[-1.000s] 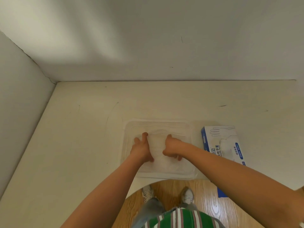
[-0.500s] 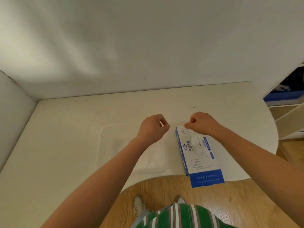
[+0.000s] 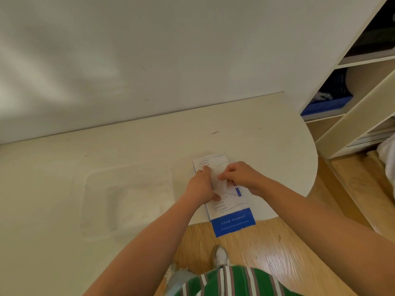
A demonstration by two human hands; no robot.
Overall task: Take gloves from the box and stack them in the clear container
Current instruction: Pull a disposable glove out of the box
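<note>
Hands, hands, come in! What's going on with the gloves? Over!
Over the box, left hand and right hand pinch one glove. To their left, clear container with gloves inside. Nothing between box and container.

Glove box (image 3: 232, 218) opening, at desk's near edge, hidden by left hand (image 3: 202, 185) and right hand (image 3: 241, 175). Glove (image 3: 219, 180) partly covered where pinched by right hand; left hand's grip not discernible. Box print unreadable. Clear container (image 3: 126, 199) blurred.

One glove box (image 3: 232, 218) lies on the surface (image 3: 267, 146), and one clear container (image 3: 89, 210) sits left of the box. Two hands are over the box, one left hand (image 3: 199, 186) and one right hand (image 3: 241, 175), sharing one pale glove (image 3: 219, 180). The stacked gloves (image 3: 141, 208) in the container blur together, perhaps several.
</note>
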